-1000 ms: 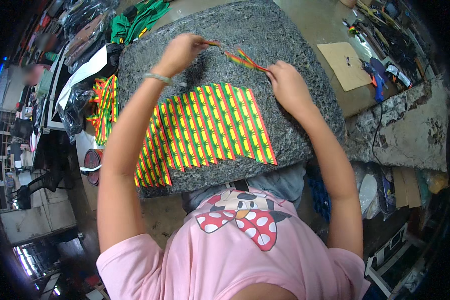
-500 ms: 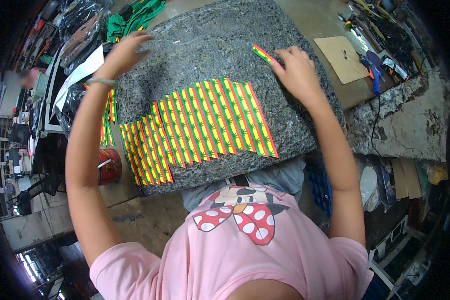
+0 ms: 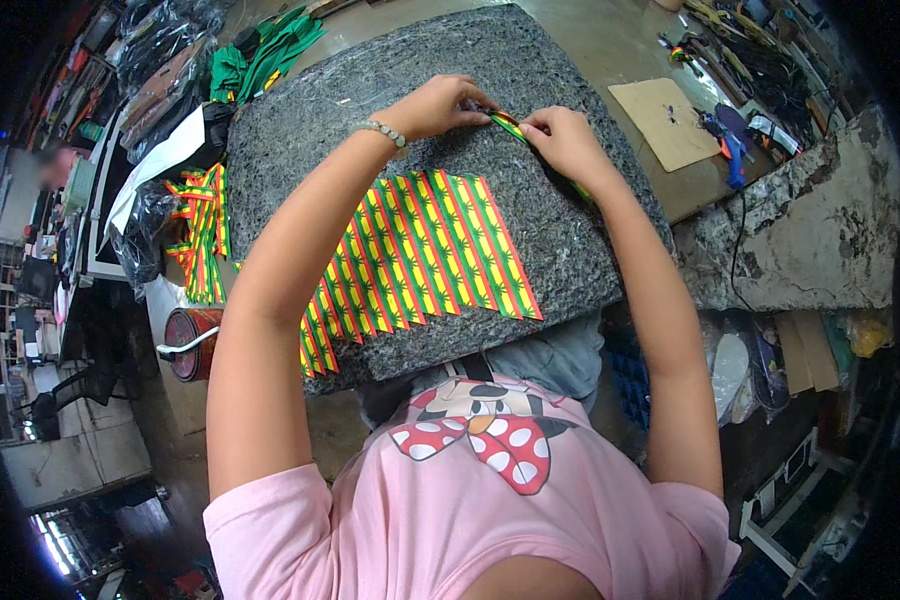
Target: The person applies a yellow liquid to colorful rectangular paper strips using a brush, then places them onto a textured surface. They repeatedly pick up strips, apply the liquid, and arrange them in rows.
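Observation:
A narrow ribbon strip (image 3: 508, 125) striped in red, yellow and green is stretched between my hands above the far right part of a grey, speckled padded board. My left hand (image 3: 450, 106) pinches its far end, where something small and dark shows at the fingertips, too small to name. My right hand (image 3: 566, 140) pinches the ribbon a little nearer to me, and its tail comes out below that palm. Closer to me, several matching ribbon strips (image 3: 440, 245) with dark leaf prints lie side by side in slanting rows, partly hidden by my left forearm.
The grey padded board (image 3: 580, 250) rests across my lap. At its left edge hang more ribbon strips (image 3: 202, 235), beside a red tin (image 3: 192, 345). Green cloth (image 3: 260, 55) lies at the far left. Rightward are a tan board (image 3: 665, 122) and a blue glue gun (image 3: 735, 155).
My left hand has come from the far left across to the ribbon strip and now pinches its end. My right hand has shifted slightly nearer and left, still holding the strip.

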`<state>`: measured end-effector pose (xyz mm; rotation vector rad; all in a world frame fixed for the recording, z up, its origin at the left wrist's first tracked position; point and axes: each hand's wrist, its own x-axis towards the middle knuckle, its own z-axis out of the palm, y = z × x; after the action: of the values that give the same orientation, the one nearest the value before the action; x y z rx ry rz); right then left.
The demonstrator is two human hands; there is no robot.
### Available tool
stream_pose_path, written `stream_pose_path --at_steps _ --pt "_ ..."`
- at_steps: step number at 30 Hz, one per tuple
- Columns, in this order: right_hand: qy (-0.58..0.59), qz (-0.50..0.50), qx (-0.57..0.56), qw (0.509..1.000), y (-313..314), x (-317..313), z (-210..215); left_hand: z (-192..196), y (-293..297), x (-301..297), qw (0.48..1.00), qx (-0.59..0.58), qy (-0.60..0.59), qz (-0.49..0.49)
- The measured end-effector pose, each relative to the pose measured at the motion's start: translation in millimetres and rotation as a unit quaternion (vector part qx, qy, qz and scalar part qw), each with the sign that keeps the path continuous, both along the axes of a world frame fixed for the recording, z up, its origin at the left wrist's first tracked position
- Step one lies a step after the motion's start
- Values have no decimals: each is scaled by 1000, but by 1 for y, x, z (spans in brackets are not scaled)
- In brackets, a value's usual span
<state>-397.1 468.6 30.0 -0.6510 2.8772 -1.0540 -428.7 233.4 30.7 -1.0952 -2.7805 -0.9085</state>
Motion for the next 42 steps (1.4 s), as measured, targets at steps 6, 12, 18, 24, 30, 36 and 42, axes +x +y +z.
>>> stream_pose_path --at_steps 6,12,18,24,30,36,42 --pt "-41 -35 -81 995 11 -4 11 11 18 0 987 92 -94 93" --pt "-241 13 -322 916 45 21 32 36 -5 -3 943 223 -233 84" --pt "-216 -50 -531 818 64 33 32 47 -13 27 946 197 -253 52" --pt "-177 15 -673 718 45 42 57 75 28 86 934 93 -306 -157" --pt "-130 78 -471 869 24 73 86 120 58 77 953 259 -157 21" --pt "-165 -48 -409 896 23 119 60 85 37 62 966 178 -183 34" --pt "-179 -160 -328 914 21 184 9 26 17 60 972 119 -174 106"
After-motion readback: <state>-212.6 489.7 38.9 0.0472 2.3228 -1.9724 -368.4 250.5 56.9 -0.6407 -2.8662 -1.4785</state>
